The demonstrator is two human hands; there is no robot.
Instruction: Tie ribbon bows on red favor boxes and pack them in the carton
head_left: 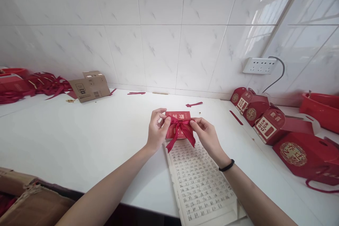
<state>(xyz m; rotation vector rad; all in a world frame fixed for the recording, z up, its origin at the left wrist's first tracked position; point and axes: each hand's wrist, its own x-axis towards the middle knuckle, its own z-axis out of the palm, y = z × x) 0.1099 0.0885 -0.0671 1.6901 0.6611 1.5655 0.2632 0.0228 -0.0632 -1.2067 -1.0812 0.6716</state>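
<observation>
A small red gift box (177, 114) with pale printed characters lies on the white table, just beyond a notebook. Across its top sits a dark red ribbon bow (182, 129), its two tails hanging toward me. On the left side, my left hand (158, 127) pinches one loop of the bow between thumb and finger. My right hand (205, 130) pinches the opposite loop at the box's right edge. Below the box, the open notebook (198, 180) is covered in rows of handwritten numbers, and my right forearm passes over its right part.
Several red gift boxes (268, 125) line the right side, with a red basket (321, 109) behind them. A folded cardboard piece (91, 86) and heaped ribbons (49, 83) are at left. Ribbon scraps (194, 104) lie near the wall. An open carton (34, 201) stands at lower left.
</observation>
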